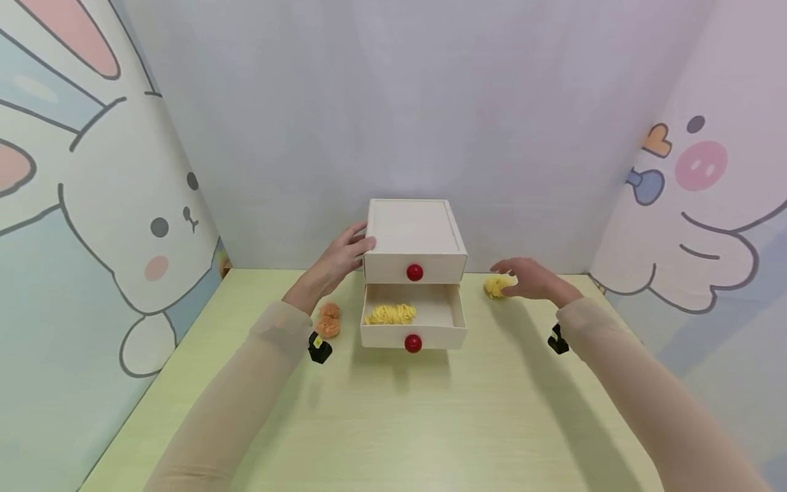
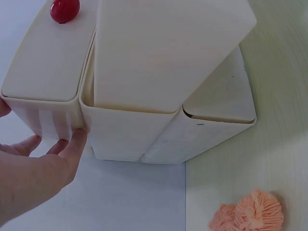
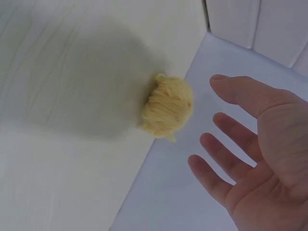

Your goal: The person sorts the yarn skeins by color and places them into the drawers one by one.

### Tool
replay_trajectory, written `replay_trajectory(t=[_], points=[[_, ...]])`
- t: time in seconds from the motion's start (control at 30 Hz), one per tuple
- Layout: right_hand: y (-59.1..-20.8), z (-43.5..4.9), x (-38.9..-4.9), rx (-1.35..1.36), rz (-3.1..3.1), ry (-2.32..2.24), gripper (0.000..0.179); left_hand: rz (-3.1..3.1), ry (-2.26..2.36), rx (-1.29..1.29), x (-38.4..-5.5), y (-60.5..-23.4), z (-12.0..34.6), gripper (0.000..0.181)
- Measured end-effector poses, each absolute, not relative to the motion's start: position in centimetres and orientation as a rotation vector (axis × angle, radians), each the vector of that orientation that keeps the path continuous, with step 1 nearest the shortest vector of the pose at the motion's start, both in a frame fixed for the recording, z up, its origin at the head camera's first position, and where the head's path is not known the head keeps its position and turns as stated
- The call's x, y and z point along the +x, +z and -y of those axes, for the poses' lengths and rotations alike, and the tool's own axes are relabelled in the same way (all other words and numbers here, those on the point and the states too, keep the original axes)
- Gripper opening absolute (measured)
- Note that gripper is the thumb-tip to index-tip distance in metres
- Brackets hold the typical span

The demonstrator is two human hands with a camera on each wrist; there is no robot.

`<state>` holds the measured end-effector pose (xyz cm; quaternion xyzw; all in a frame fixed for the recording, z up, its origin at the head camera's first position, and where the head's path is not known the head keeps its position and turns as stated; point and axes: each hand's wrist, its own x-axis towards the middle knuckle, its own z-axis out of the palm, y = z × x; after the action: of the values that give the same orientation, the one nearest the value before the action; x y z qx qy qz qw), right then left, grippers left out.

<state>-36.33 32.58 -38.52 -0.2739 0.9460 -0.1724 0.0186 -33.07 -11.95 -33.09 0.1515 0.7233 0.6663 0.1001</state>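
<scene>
A white drawer cabinet [image 1: 417, 225] with red knobs stands against the back wall. Below its closed top drawer, a pulled-out drawer [image 1: 439, 337] holds a yellow yarn bundle [image 1: 393, 314]. My left hand [image 1: 340, 260] rests on the cabinet's upper left side; in the left wrist view its fingers [image 2: 73, 150] touch the side wall. To the right of the cabinet, my right hand [image 1: 533, 279] hovers by a second yellow yarn ball [image 1: 494, 287]. The right wrist view shows that hand with fingers spread and bent a little, apart from the yarn ball [image 3: 168, 107].
Two orange yarn balls [image 1: 328, 321] lie on the light green table [image 1: 393, 430], left of the cabinet. A rabbit-printed panel [image 1: 123, 198] borders the left side and another cartoon panel [image 1: 707, 225] the right. A pale sheet [image 1: 399, 102] hangs behind.
</scene>
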Motion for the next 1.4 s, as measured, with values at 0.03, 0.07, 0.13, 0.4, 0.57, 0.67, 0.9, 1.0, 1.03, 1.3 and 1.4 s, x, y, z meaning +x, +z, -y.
replay_trajectory(t=[0.03,0.07,0.13,0.4,0.57,0.67,0.9,1.0,1.03,1.3,1.4], points=[[-38.9,-32.6,-36.5,-0.840,-2.940,-0.541,0.049,-2.138,1.969,0.446,-33.1,-33.1,12.0,0.070],[-39.2,-32.6,-36.8,-0.825,-2.941,-0.545,0.049,-2.138,1.971,0.445,-33.1,-33.1,12.0,0.070],[-39.7,-32.6,-37.1,-0.809,-2.946,-0.551,0.050,-2.139,1.971,0.446,-33.2,-33.2,11.9,0.070],[-41.6,-32.6,-37.9,-0.743,-2.981,-0.524,0.053,-2.138,1.967,0.440,-33.1,-33.1,11.9,0.070],[-42.3,-32.7,-38.0,-0.722,-2.979,-0.561,0.057,-2.146,1.959,0.432,-33.1,-33.0,11.8,0.071],[-42.6,-32.6,-38.3,-0.747,-2.983,-0.555,0.057,-2.149,1.963,0.428,-33.2,-33.1,11.9,0.071],[-43.2,-32.6,-38.6,-0.718,-2.947,-0.548,0.056,-2.151,1.960,0.425,-33.4,-33.2,12.0,0.070],[-43.2,-32.6,-38.3,-0.710,-2.928,-0.536,0.055,-2.149,1.961,0.431,-33.4,-33.2,12.0,0.071],[-43.2,-32.6,-38.2,-0.709,-2.922,-0.536,0.054,-2.148,1.962,0.434,-33.4,-33.2,12.0,0.071],[-43.1,-32.4,-37.5,-0.805,-2.890,-0.526,0.046,-2.140,1.970,0.428,-33.4,-33.2,12.0,0.070],[-42.9,-32.3,-37.2,-0.842,-2.878,-0.512,0.045,-2.145,1.970,0.418,-33.4,-33.2,11.9,0.070]])
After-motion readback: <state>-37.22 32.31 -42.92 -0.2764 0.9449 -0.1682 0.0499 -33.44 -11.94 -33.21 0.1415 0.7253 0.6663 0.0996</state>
